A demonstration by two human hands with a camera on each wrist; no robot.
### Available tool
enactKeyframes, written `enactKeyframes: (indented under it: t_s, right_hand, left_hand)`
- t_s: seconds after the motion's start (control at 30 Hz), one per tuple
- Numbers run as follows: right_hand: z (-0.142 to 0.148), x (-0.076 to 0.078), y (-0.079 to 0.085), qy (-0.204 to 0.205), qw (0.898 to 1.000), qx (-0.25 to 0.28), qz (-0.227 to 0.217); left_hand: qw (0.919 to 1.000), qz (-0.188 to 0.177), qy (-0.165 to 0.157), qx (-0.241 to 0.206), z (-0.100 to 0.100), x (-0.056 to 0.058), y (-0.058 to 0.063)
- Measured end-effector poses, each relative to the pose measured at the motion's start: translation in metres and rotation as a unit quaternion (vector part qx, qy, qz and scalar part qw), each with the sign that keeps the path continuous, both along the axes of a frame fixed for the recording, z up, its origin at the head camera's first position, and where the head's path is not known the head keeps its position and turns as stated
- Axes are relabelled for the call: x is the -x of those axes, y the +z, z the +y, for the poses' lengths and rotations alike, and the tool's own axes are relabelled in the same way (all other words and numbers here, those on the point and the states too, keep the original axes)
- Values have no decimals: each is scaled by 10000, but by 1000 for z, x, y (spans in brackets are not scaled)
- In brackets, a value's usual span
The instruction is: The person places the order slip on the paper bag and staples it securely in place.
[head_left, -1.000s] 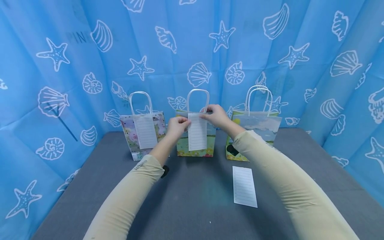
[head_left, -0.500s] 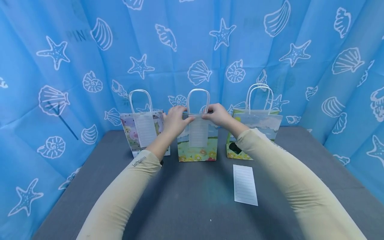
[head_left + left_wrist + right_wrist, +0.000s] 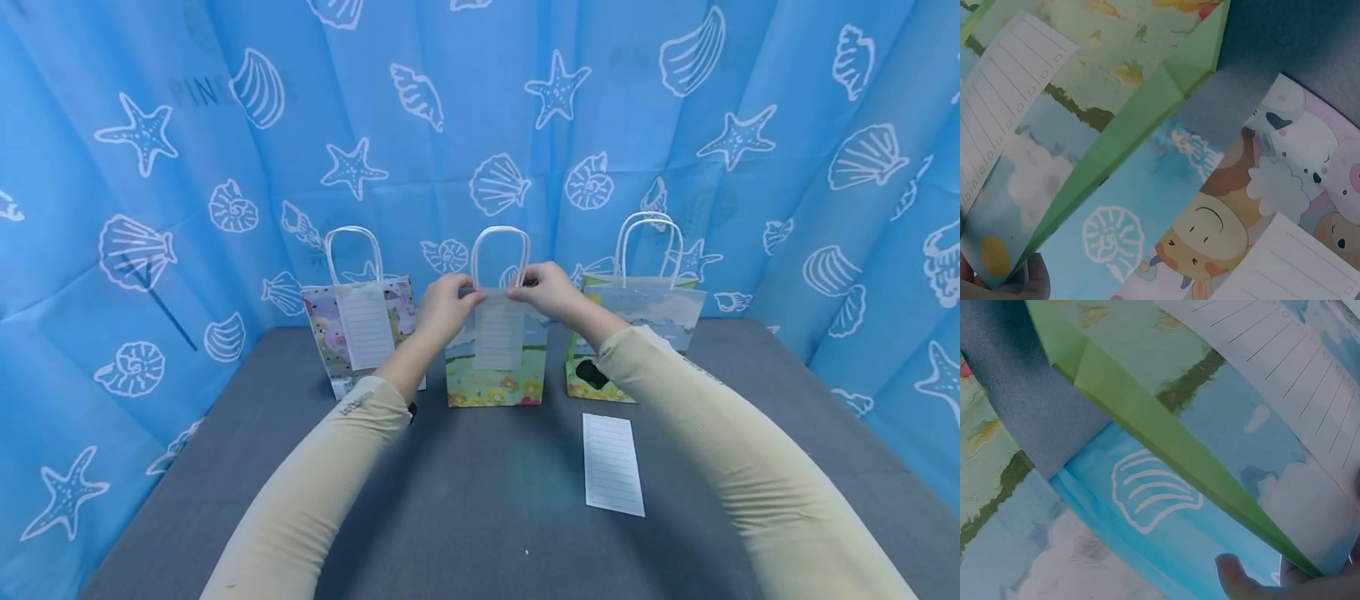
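The middle paper gift bag (image 3: 495,392), painted with flowers and sky, stands upright with its white handles raised. A lined paper slip (image 3: 498,337) hangs flat against its front from the top edge. My left hand (image 3: 442,307) pinches the bag's top rim left of the handle, thumb in front. My right hand (image 3: 553,293) pinches the same rim on the right. In the left wrist view, fingers (image 3: 1036,278) are at the top corner of the bag's green side. The right wrist view has fingers (image 3: 1238,578) at the opposite corner.
To the left stands an animal-print gift bag (image 3: 330,333) with a lined slip (image 3: 366,325) on its front. A landscape gift bag (image 3: 660,308) stands at right, partly behind my right arm. Another lined slip (image 3: 613,465) lies on the grey table (image 3: 480,500) before a blue curtain (image 3: 450,108).
My left hand has gone from the slip's left edge to the bag's top rim. The right hand stays near the handle's right base. The middle bag has shifted slightly toward me.
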State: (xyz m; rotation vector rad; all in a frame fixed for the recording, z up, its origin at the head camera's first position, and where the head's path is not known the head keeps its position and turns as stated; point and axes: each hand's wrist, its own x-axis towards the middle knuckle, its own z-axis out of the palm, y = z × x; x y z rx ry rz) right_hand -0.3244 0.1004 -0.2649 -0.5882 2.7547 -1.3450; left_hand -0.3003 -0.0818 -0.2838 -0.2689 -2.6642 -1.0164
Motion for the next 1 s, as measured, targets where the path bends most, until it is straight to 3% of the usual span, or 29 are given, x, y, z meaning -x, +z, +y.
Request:
enactKeyframes:
  t_s: [0.27, 0.67, 0.83, 1.0]
  right_hand:
    - [-1, 4, -1, -182, 9997, 136, 65]
    - [-1, 15, -3, -442, 9985, 288, -129]
    - [2, 10, -3, -636, 9973, 223, 285]
    - [13, -9, -1, -722, 9930, 341, 869]
  left_hand:
    - [9996, 62, 288, -8, 5, 9, 0]
    - [9977, -401, 367, -400, 4, 20, 4]
    - [9976, -440, 326, -416, 3, 23, 5]
    - [9972, -498, 254, -499, 3, 23, 6]
